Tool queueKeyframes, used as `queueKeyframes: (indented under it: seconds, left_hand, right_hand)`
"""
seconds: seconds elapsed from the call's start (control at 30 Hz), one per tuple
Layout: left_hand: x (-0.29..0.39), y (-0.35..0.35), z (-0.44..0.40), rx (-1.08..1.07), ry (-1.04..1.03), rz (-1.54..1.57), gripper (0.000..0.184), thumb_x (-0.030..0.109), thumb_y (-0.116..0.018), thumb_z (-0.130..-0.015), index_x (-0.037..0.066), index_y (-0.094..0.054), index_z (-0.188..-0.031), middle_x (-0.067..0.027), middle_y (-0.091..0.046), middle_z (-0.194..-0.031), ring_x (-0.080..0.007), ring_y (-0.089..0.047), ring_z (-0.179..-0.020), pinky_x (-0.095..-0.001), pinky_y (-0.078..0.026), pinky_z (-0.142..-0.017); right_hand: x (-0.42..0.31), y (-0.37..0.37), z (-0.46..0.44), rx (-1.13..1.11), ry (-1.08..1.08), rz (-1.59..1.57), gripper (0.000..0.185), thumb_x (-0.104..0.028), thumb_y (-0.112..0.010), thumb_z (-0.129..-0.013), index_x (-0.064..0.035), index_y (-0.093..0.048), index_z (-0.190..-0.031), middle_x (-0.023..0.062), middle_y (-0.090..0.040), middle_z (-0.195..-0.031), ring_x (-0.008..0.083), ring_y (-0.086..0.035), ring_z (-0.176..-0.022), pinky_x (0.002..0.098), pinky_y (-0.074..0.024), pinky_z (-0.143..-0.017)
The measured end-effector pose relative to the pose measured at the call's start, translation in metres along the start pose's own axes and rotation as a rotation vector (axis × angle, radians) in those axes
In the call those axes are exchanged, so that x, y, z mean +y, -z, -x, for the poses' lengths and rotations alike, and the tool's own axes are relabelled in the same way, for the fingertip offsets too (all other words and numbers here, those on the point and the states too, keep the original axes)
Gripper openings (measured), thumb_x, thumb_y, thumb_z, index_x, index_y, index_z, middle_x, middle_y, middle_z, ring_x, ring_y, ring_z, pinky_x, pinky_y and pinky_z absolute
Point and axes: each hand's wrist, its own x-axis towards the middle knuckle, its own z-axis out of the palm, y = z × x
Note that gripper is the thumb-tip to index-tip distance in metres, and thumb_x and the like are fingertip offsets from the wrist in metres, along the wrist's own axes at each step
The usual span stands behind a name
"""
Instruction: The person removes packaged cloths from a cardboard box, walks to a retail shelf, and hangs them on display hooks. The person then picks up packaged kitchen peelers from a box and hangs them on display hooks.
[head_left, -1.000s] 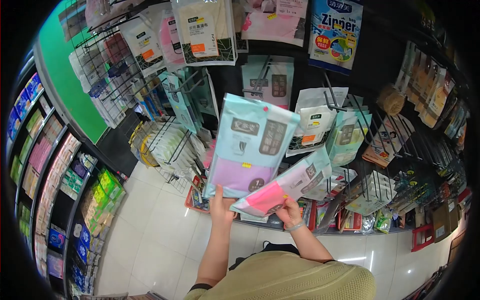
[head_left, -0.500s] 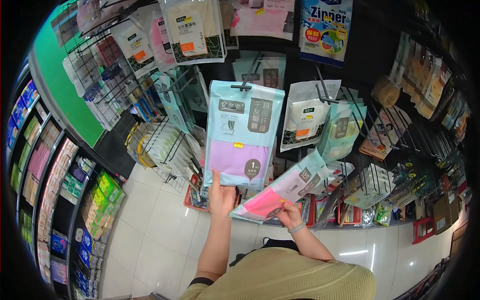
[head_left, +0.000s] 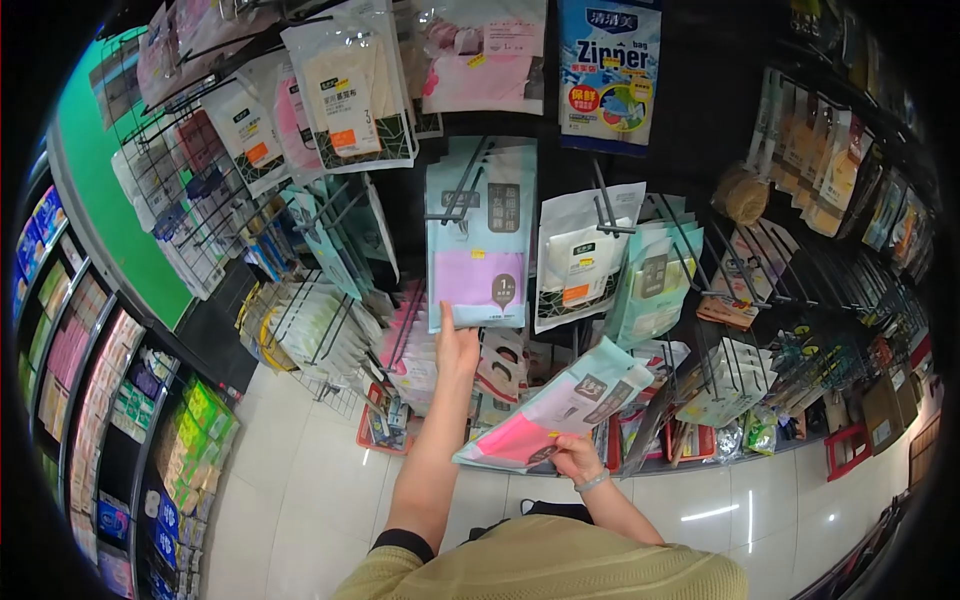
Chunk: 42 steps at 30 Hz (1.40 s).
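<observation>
A light blue package with a purple lower part (head_left: 480, 274) hangs upright by the black hooks in the centre, and my left hand (head_left: 458, 348) holds its bottom edge, thumb in front. My right hand (head_left: 577, 458) grips the lower right edge of a tilted light blue package with a pink part (head_left: 560, 405), nearer to me. The fingers behind both packages are partly hidden. Just right of the purple package hangs a white package with an orange label (head_left: 585, 258).
Hanging packs, among them a blue Zipper bag pack (head_left: 610, 75), line the rack above. A wire basket (head_left: 315, 335) is at left, shelves of tissue packs (head_left: 195, 440) farther left. A red stool (head_left: 848, 452) stands on the tiled floor at right.
My left hand has moved up and forward with the purple package, which now sits farther back at the hooks. My right hand still holds the pink package low. The view has shifted slightly.
</observation>
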Motion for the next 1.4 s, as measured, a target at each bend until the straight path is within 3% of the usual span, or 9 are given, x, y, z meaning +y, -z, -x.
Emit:
queueKeyframes:
  seconds: [0.1,0.27,0.37,0.47,0.6,0.8,1.13,1.23,1.4]
  left_hand:
    - [-0.001,0.046,0.016,0.064,-0.04,-0.309,0.056,0.03,-0.063,-0.083,0.003,-0.038,-0.125,-0.0122,-0.044,-0.126,-0.0244,-0.041,-0.117,-0.039,-0.033,-0.1]
    - [0.03,0.052,0.131,-0.351,0.142,0.093,0.059,0.013,-0.063,-0.081,0.001,-0.031,-0.13,-0.0156,-0.041,-0.128,-0.0284,-0.039,-0.121,-0.0395,-0.03,-0.103]
    - [0.025,0.084,0.162,-0.07,0.189,0.025,0.062,0.007,-0.064,-0.077,0.002,-0.032,-0.13,-0.0145,-0.043,-0.127,-0.0273,-0.04,-0.121,-0.0419,-0.029,-0.104]
    - [0.021,0.114,0.177,-0.096,0.096,-0.393,0.059,0.012,-0.063,-0.079,0.004,-0.033,-0.13,-0.0115,-0.043,-0.129,-0.0265,-0.038,-0.123,-0.0441,-0.029,-0.104]
    - [0.045,0.052,0.176,-0.018,-0.019,-0.323,0.051,0.005,-0.056,-0.082,0.003,-0.035,-0.129,-0.0104,-0.044,-0.128,-0.0254,-0.042,-0.12,-0.0441,-0.034,-0.101]
    - [0.058,0.002,0.162,0.015,-0.086,-0.203,0.049,0.012,-0.06,-0.084,0.004,-0.038,-0.127,-0.0093,-0.047,-0.125,-0.025,-0.044,-0.117,-0.0439,-0.034,-0.099]
    - [0.056,-0.018,0.152,0.034,-0.104,-0.179,0.049,0.015,-0.061,-0.084,0.004,-0.04,-0.126,-0.0088,-0.047,-0.124,-0.0244,-0.046,-0.115,-0.0438,-0.037,-0.097]
    - [0.054,-0.017,0.149,0.044,-0.066,-0.171,0.047,0.016,-0.061,-0.084,0.005,-0.041,-0.126,-0.0087,-0.048,-0.124,-0.0239,-0.046,-0.115,-0.0433,-0.037,-0.097]
    - [0.041,-0.014,0.116,0.052,-0.071,-0.109,0.041,0.01,-0.061,-0.083,0.006,-0.045,-0.121,-0.0066,-0.051,-0.12,-0.0218,-0.049,-0.11,-0.0408,-0.039,-0.095]
  right_hand:
    - [-0.005,-0.011,-0.005,0.017,0.052,0.063,0.049,0.002,-0.066,-0.072,-0.003,-0.048,-0.117,0.0089,-0.056,-0.111,0.0233,-0.054,-0.104,0.0382,-0.043,-0.09]
    - [-0.005,0.0,-0.028,0.107,-0.065,0.06,0.046,0.001,-0.065,-0.073,0.0001,-0.048,-0.116,0.0113,-0.056,-0.112,0.0236,-0.054,-0.104,0.0377,-0.0424,-0.092]
    - [-0.003,-0.015,-0.043,0.096,-0.14,0.212,0.045,0.001,-0.065,-0.074,0.001,-0.049,-0.116,0.0114,-0.056,-0.113,0.0228,-0.054,-0.104,0.0358,-0.0419,-0.093]
    - [-0.003,-0.049,-0.057,0.052,-0.207,0.351,0.041,-0.001,-0.065,-0.075,0.0008,-0.051,-0.113,0.0088,-0.058,-0.109,0.0194,-0.055,-0.101,0.0322,-0.0427,-0.09]
    - [-0.013,-0.094,-0.071,-0.09,-0.151,0.435,0.042,-0.01,-0.064,-0.08,0.0012,-0.048,-0.118,0.0082,-0.055,-0.114,0.0171,-0.052,-0.104,0.0314,-0.0421,-0.089]
    - [-0.033,-0.148,-0.099,-0.12,-0.136,0.543,0.05,-0.03,-0.053,-0.09,0.0002,-0.037,-0.127,0.0091,-0.048,-0.123,0.0176,-0.045,-0.113,0.0333,-0.0376,-0.094]
    - [-0.043,-0.17,-0.118,-0.108,-0.115,0.54,0.043,-0.028,-0.05,-0.091,-0.0001,-0.042,-0.122,0.008,-0.054,-0.115,0.0141,-0.054,-0.1,0.0293,-0.0477,-0.081]
    - [-0.046,-0.163,-0.124,-0.097,-0.162,0.523,0.043,-0.027,-0.049,-0.092,-0.0009,-0.039,-0.125,0.0096,-0.05,-0.12,0.0142,-0.05,-0.106,0.0299,-0.0443,-0.087]
    - [-0.045,-0.137,-0.118,-0.105,0.126,0.736,0.057,-0.024,-0.047,-0.093,-0.0033,-0.019,-0.137,0.0151,-0.04,-0.13,0.0192,-0.04,-0.118,0.0331,-0.0342,-0.098]
